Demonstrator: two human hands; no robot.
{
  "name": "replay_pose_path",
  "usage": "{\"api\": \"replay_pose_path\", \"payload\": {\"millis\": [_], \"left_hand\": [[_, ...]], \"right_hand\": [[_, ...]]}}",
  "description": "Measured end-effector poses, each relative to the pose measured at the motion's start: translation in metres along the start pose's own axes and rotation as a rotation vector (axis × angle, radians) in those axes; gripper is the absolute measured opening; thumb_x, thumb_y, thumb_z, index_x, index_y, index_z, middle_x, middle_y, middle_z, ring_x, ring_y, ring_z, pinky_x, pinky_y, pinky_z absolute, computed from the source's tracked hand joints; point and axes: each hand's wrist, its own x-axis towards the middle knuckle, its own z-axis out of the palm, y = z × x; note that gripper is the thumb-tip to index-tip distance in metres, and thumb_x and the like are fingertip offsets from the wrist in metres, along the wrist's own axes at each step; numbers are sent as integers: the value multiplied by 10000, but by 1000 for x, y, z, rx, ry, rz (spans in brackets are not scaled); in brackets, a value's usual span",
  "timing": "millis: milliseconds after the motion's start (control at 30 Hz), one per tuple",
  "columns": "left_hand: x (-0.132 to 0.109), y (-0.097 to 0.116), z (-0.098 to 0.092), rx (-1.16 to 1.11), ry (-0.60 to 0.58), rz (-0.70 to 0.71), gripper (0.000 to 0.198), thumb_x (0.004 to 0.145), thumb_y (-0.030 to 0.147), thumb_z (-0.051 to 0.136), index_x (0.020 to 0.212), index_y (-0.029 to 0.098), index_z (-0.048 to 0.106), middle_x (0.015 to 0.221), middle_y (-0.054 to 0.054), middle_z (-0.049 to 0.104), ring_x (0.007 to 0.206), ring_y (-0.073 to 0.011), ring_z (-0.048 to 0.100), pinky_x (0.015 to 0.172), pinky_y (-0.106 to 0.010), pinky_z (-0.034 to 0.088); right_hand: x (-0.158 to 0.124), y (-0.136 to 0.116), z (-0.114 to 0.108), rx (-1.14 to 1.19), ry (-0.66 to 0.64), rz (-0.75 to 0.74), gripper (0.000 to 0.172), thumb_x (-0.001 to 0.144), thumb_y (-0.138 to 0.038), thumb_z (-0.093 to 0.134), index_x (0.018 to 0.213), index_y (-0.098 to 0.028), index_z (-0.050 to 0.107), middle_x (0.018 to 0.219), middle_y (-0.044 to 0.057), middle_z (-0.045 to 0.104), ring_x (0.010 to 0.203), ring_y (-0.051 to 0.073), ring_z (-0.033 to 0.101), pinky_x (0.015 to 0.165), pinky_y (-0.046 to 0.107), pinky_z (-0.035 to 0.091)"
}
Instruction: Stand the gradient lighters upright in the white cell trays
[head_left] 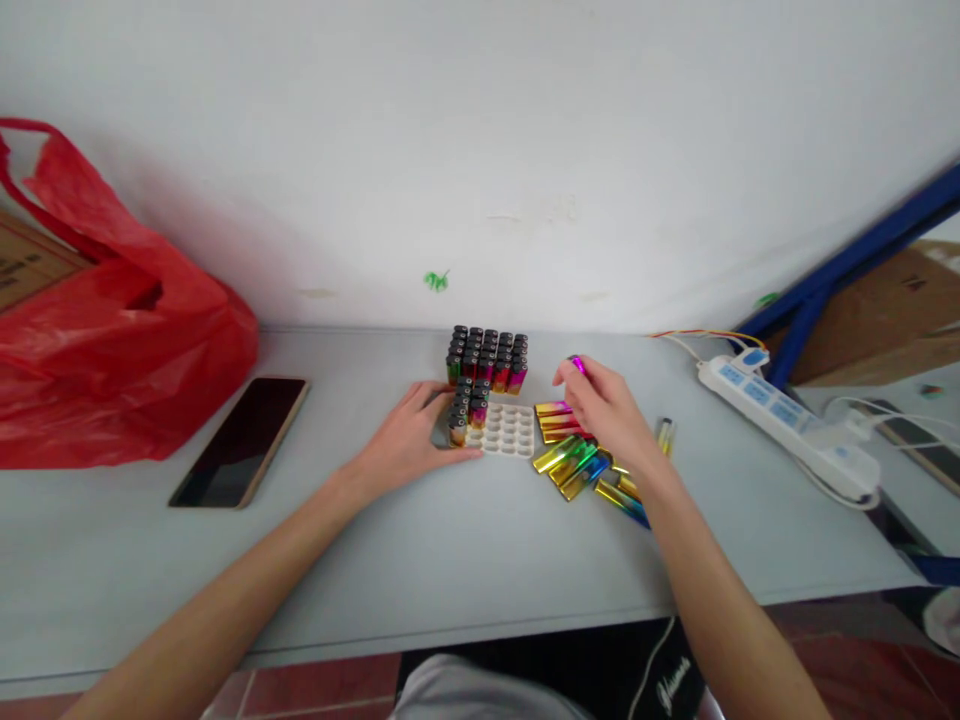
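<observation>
My right hand (pixel 600 405) pinched one magenta lighter (pixel 576 363) just right of the white tray (pixel 504 432); my left hand (pixel 412 435) lay flat against the tray's left edge; loose lighters (pixel 574 460) lay right of it.

The tabletop (pixel 420 560) is pale grey and stands against a white wall. A white tray (pixel 508 432) lies near its middle. Lighters (pixel 489 358) stand in a block just behind the tray, and some stand in its left part. Shiny loose lighters (pixel 571 462) lie just right of the tray. A power strip (pixel 787 425) lies far right of it. A phone (pixel 241 440) lies well left of the tray, and a red bag (pixel 112 340) further left.
</observation>
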Motion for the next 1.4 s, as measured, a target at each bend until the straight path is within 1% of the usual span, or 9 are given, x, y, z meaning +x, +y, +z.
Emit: {"api": "replay_pose_path", "payload": {"millis": [100, 200, 433, 667, 867, 1000, 1133, 1267, 1400], "left_hand": [[0, 3, 0, 2, 12, -3, 758, 816, 764, 862, 1310, 200, 751, 1354, -164, 714, 1300, -399, 669, 1168, -589, 575], [-2, 5, 2, 21, 17, -4, 737, 851, 730, 857, 1347, 201, 724, 1358, -156, 707, 1308, -391, 656, 1164, -582, 575], [-2, 4, 3, 30, 17, -22, 733, 898, 722, 816, 1388, 193, 687, 1381, -156, 689, 1321, -380, 639, 1161, -574, 573], [0, 4, 4, 46, 27, -15, 709, 896, 723, 819, 1370, 208, 704, 1355, -159, 696, 1291, -388, 644, 1140, -599, 576], [6, 3, 8, 115, 22, -12, 722, 925, 751, 771, 1379, 194, 701, 1354, -167, 682, 1286, -397, 623, 1134, -606, 561], [13, 4, 11, 168, 27, -15, 732, 934, 765, 746, 1386, 192, 695, 1342, -167, 684, 1278, -406, 619, 1126, -610, 552], [13, 5, 10, 128, 42, -20, 727, 923, 754, 765, 1375, 189, 707, 1316, -157, 690, 1256, -392, 633, 1127, -597, 557], [6, 3, 7, 50, 35, 12, 694, 886, 721, 829, 1335, 200, 731, 1329, -151, 682, 1286, -391, 640, 1146, -579, 570], [-1, 4, 3, 1, 14, 50, 695, 879, 678, 859, 1346, 180, 725, 1380, -170, 659, 1324, -403, 637, 1176, -593, 574]], "right_hand": [[0, 4, 35, -146, -2, -133, 614, 1003, -758, 580, 687, -245, 459, 613, -53, 431, 599, 129, 397, 555, 278, 310], [-10, 13, 49, -209, 10, -136, 623, 1013, -698, 554, 618, -251, 374, 576, -50, 398, 583, 121, 364, 566, 291, 266], [-23, 19, 41, -286, 60, -157, 403, 992, -477, 501, 663, -251, 448, 560, -47, 444, 563, 133, 398, 579, 293, 272], [-22, 14, 42, -285, 119, -157, 556, 1027, -621, 516, 626, -259, 385, 536, -51, 403, 547, 127, 355, 562, 300, 246], [-23, 13, 42, -284, 123, -187, 425, 1016, -484, 496, 661, -263, 419, 548, -44, 450, 546, 138, 399, 559, 295, 272], [-22, 16, 44, -299, 147, -184, 475, 1067, -563, 486, 700, -266, 433, 565, -42, 488, 559, 150, 451, 573, 299, 296], [-22, 19, 44, -317, 69, -211, 433, 1136, -581, 449, 854, -260, 523, 649, -26, 592, 623, 185, 565, 632, 310, 402], [-23, 21, 44, -371, 4, -382, 430, 1166, -555, 435, 923, -238, 597, 970, 81, 717, 885, 227, 680, 815, 344, 522], [-25, 20, 45, -426, -26, -370, 490, 1156, -581, 477, 810, -245, 565, 760, 27, 660, 727, 208, 640, 694, 320, 470]]}}
